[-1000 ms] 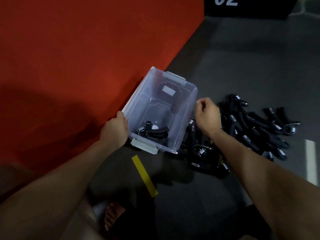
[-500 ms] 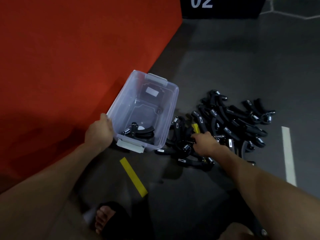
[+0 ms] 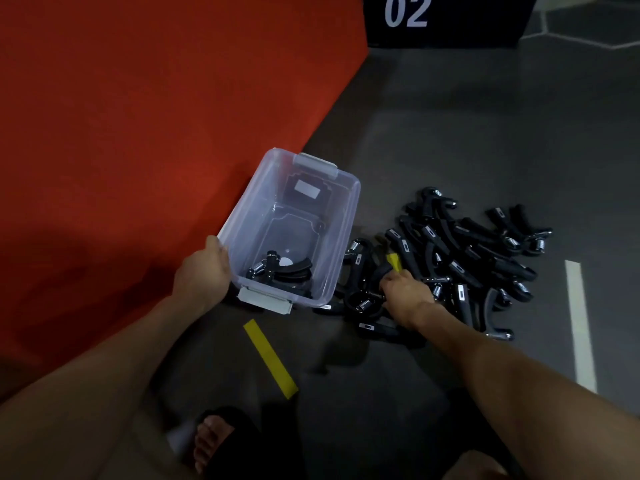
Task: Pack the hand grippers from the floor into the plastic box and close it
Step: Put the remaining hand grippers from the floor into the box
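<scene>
Head view: the right hand has been lowered from above the clear plastic box into the pile of black spring hand grippers, fingers clenched on one; the left hand stays gripping the box rim, so another pick is judged underway.

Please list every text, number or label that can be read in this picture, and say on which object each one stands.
"02": white digits on the black sign at the top.
White label seen through the plastic box: nothing readable.
Small white marks on the hand grippers: too small to read.

One head-worn view looks steeply down and forward from above. It sits close over the floor and both forearms.
</scene>
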